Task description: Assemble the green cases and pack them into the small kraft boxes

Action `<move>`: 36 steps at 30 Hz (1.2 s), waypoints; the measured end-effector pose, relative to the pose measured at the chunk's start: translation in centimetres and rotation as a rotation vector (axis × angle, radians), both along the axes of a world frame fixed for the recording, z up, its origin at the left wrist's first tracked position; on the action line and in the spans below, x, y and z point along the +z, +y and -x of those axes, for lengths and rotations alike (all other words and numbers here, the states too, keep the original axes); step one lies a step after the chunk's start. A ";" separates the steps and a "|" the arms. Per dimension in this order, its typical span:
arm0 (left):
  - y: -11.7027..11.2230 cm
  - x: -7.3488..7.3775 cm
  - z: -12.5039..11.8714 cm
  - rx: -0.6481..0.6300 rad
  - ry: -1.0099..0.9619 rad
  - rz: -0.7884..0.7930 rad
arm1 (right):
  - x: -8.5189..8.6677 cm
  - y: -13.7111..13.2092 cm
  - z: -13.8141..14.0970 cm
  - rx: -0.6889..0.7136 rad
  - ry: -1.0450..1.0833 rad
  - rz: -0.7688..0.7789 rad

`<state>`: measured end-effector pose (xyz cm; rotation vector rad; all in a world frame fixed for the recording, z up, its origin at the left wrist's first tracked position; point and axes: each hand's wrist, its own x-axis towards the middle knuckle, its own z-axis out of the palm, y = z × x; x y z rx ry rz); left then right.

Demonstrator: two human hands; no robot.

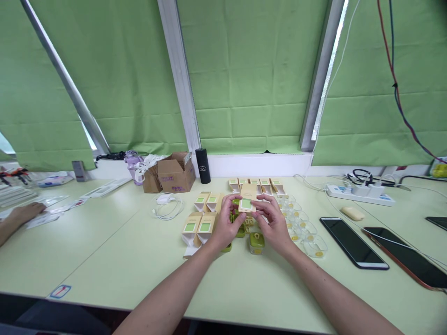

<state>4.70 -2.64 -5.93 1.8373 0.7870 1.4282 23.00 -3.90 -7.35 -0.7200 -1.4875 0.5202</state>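
Between both hands I hold a small kraft paper box (247, 191) with a green and white label facing me. My left hand (224, 222) grips its left side, and my right hand (273, 220) has its fingers on the right side. Just below the hands stands a small clear container with a green lid (257, 243). Several green lids (240, 231) lie partly hidden behind my hands. To the left are more kraft boxes (205, 226) with open flaps; another row of kraft boxes (266, 186) stands behind. Clear containers (314, 245) with yellow spots line the right.
Two phones (353, 243) and a power strip (359, 194) with cables lie to the right. A black bottle (203, 166), a cardboard box (176, 173) and a white charger cable (168, 207) are behind on the left. Another person's hand (30, 211) rests at the far left.
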 end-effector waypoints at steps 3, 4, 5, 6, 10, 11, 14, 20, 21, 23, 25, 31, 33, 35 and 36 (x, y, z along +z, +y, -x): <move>0.0 0.1 0.0 -0.004 -0.004 -0.007 | 0.0 0.0 0.0 0.007 0.004 0.001; 0.0 0.1 0.0 0.002 -0.003 -0.008 | 0.0 0.0 -0.1 0.013 0.009 0.001; 0.0 0.1 0.0 0.009 -0.002 -0.009 | -0.1 0.0 -0.1 0.020 0.014 0.001; 0.0 0.1 -0.1 0.015 0.000 -0.010 | -0.1 0.0 -0.1 0.027 0.018 0.003; 0.0 0.1 -0.2 0.032 0.004 -0.009 | -0.1 0.0 0.0 0.027 0.026 0.007; 0.0 0.1 -0.2 0.037 0.003 -0.007 | -0.2 0.0 0.0 0.026 0.025 0.006; 0.0 0.1 -0.2 0.041 0.000 0.008 | -0.2 0.0 -0.1 0.027 0.016 0.007; 0.0 0.1 -0.3 0.051 0.001 0.016 | -0.1 0.0 -0.1 0.021 0.012 0.011; 0.0 0.1 -0.3 0.053 0.003 0.015 | -0.1 0.0 -0.1 0.019 0.011 0.009; -0.1 0.1 -0.3 0.049 0.006 0.019 | 0.0 0.0 -0.1 0.015 0.008 0.001; -0.2 0.2 -0.3 0.038 0.002 0.021 | 0.1 -0.1 -0.1 0.012 0.000 -0.009; -0.5 0.5 -0.3 0.071 0.040 -0.074 | -0.1 0.0 -0.1 -0.012 -0.080 -0.028; -0.4 0.6 -0.3 0.118 0.069 -0.125 | -0.1 0.0 -0.2 -0.035 -0.115 -0.037; -0.4 0.6 -0.2 0.167 0.093 -0.173 | 0.0 -0.1 -0.2 -0.048 -0.134 -0.041; -0.4 0.6 -0.2 0.186 0.104 -0.193 | 0.0 -0.2 -0.2 -0.050 -0.138 -0.040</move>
